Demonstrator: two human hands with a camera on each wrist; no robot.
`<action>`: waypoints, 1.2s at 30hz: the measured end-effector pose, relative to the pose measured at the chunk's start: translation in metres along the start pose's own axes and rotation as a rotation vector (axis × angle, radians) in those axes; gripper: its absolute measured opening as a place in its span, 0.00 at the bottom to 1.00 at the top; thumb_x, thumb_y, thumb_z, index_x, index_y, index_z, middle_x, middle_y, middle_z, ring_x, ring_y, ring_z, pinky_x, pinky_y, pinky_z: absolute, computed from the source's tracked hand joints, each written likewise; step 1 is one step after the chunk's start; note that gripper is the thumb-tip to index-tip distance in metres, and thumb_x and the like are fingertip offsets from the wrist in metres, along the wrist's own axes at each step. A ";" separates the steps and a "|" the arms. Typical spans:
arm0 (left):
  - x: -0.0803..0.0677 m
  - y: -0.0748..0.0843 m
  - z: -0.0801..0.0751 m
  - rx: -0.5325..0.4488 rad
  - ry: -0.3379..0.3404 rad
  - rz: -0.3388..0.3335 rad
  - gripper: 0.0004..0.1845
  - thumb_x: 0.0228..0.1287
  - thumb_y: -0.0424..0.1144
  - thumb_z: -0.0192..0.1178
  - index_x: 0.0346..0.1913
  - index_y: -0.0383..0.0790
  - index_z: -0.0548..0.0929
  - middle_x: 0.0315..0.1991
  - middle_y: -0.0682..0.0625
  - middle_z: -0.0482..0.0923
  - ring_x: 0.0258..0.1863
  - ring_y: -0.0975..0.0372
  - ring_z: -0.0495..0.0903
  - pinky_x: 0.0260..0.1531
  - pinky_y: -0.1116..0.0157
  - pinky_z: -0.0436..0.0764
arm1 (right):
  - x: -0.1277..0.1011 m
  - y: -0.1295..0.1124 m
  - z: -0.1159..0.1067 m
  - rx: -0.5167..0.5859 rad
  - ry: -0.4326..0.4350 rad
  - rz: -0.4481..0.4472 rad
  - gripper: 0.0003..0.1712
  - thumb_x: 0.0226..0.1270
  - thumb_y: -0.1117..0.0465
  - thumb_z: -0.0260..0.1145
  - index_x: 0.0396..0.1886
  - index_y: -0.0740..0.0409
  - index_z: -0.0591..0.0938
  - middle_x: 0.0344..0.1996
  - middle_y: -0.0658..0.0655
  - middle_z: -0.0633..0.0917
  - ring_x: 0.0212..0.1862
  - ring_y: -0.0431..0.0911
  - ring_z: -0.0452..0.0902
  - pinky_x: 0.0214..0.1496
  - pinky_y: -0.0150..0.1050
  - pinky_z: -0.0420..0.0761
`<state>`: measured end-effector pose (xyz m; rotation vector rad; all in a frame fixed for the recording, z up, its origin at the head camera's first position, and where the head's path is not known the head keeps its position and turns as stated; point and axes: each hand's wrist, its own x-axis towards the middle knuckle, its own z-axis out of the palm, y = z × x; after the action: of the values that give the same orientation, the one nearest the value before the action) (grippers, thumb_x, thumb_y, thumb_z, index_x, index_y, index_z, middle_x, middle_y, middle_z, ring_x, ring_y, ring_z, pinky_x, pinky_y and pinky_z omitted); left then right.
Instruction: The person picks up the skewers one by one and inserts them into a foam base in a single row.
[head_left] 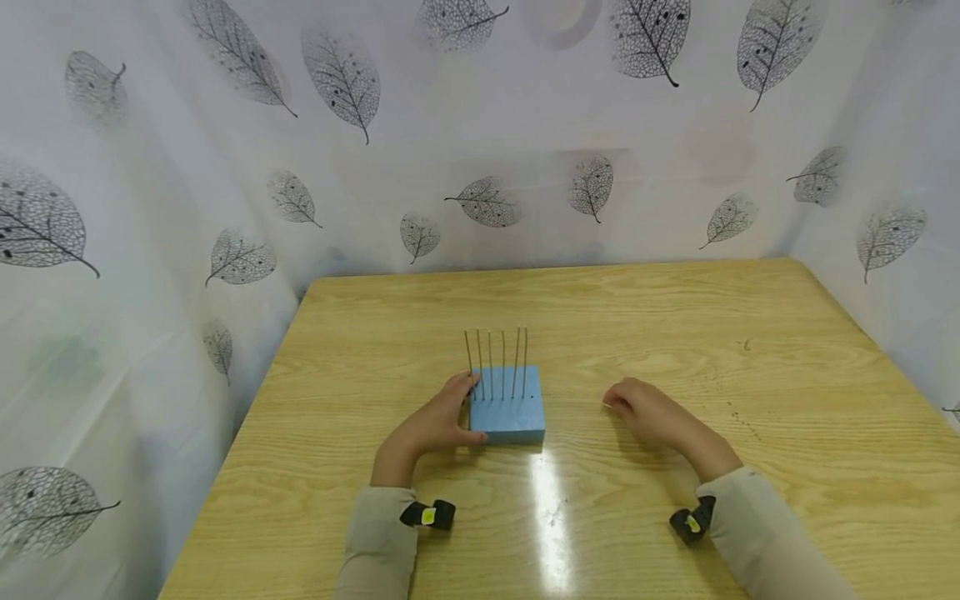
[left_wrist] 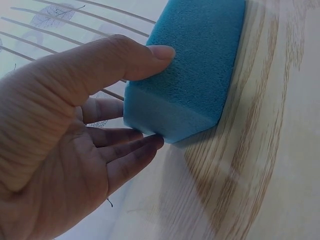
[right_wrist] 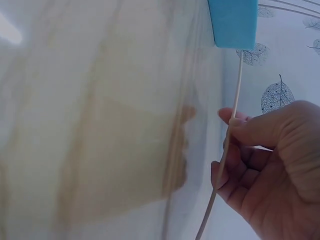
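A light-blue foam block (head_left: 507, 421) lies on the table, with several thin sticks (head_left: 503, 358) standing in a row out of its top. My left hand (head_left: 431, 423) holds the block at its left end: in the left wrist view the thumb presses the front face, while the other fingers lie around the far side. To the right of the block, my right hand (head_left: 648, 410) pinches one more thin stick (right_wrist: 237, 95) between thumb and fingers. This stick points toward the block in the right wrist view, overlapping its lower edge there.
The wood-grain table (head_left: 675, 325) carries a bright light reflection in front of the block. A white curtain (head_left: 510, 125) printed with dark leaves hangs behind the table and along both sides. Black straps with small devices (head_left: 429, 515) sit on both wrists.
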<state>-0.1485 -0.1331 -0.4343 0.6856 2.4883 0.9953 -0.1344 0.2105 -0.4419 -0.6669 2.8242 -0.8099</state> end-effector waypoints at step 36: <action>0.000 0.003 0.000 0.022 0.004 -0.006 0.50 0.54 0.42 0.70 0.74 0.34 0.50 0.74 0.38 0.44 0.72 0.50 0.47 0.67 0.51 0.58 | 0.028 -0.052 -0.018 0.199 0.528 -0.292 0.04 0.68 0.75 0.54 0.38 0.66 0.73 0.26 0.55 0.76 0.27 0.47 0.74 0.30 0.32 0.78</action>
<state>-0.1479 -0.1313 -0.4325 0.6832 2.5073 0.9691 -0.1443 0.1672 -0.3988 -0.9688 3.0627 -1.4915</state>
